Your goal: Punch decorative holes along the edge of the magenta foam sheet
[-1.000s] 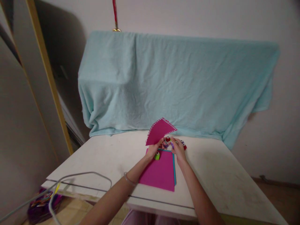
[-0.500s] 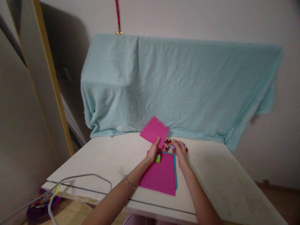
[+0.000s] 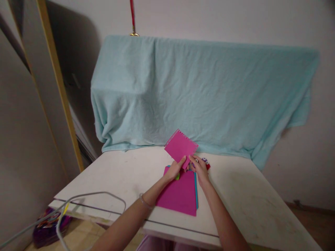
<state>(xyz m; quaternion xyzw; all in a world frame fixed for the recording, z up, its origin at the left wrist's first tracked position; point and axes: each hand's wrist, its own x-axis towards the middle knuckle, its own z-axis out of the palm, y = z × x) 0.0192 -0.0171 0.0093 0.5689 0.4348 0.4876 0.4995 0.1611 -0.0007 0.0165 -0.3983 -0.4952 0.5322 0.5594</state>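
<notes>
The single view comes from a camera worn on the person's head, behind and above the fingers [image 3: 184,159], facing forward and tilted down along both forearms [image 3: 131,218], which reach in from the bottom edge. It sits well back, so the fingers look small, a little right of and below the centre. Nearer than the fingers, it takes in the white table's [image 3: 251,205] front edge and some lilac clothing [image 3: 159,243]; beyond them, a light-blue towel [image 3: 196,94] and the pale wall [image 3: 209,17]; far left of them, a yellow-edged panel [image 3: 60,94].
</notes>
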